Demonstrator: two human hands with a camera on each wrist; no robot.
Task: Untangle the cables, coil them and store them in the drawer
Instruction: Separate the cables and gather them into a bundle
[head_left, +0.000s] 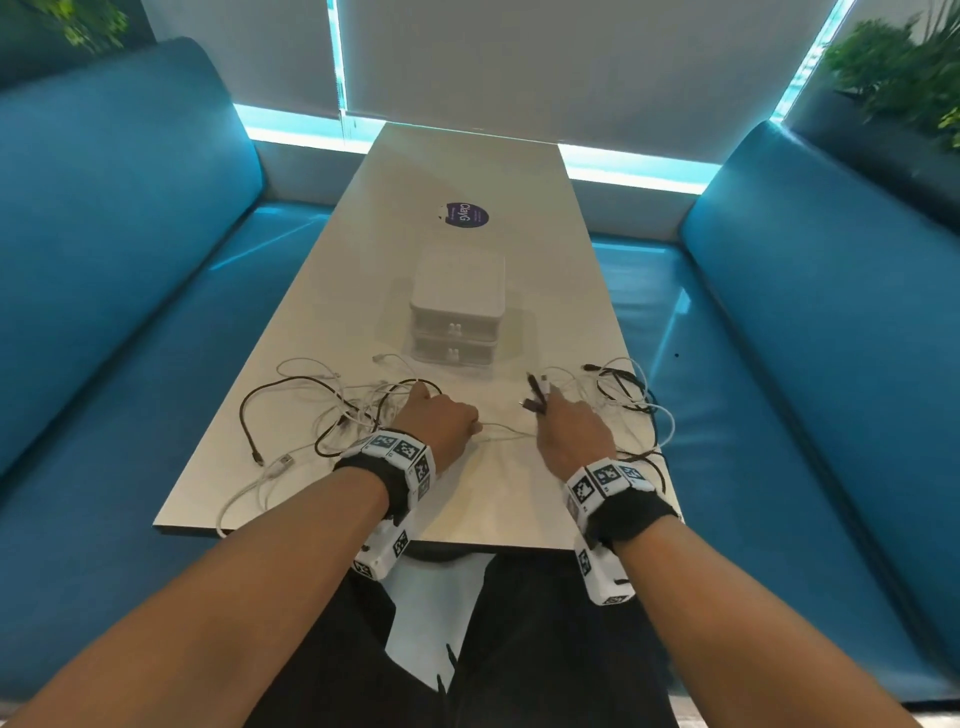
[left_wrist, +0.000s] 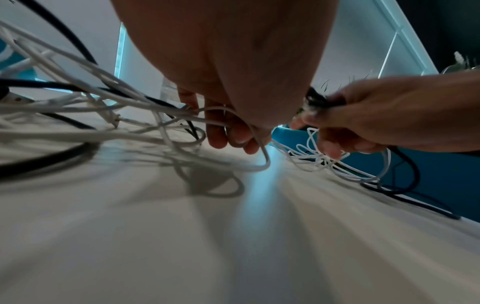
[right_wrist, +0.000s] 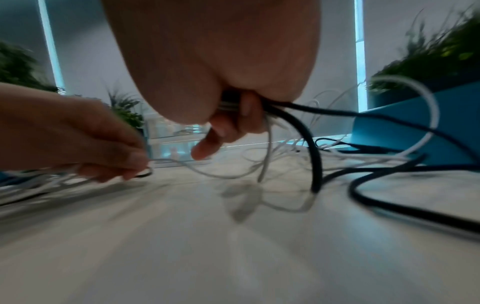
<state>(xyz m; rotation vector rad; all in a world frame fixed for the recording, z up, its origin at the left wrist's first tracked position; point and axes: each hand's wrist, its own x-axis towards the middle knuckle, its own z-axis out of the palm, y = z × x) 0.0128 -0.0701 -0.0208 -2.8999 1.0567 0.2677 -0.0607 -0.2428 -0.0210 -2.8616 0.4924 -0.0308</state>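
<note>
Head view: both hands in the tangled charging cables (head_left: 358, 410)
Left hand (head_left: 439, 418) curls round white strands, right hand (head_left: 569, 431) pinches plug ends — pulling apart could tighten knots, or drag loops off the table (head_left: 467, 171) edge

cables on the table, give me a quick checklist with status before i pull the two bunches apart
1. Left hand grips a white cable from the left tangle: ok.
2. Right hand holds several cable ends, black and white: ok.
3. Thin white cable runs between the hands across the table; whether it is knotted into either bunch: cannot tell.
4. Cables untangled: not ok, both bunches are looped together.
5. Drawer unit open to receive coils: not ok, both drawers look shut.
6. Cables clear of the table edge: not ok, a white one hangs over the near edge.
</note>
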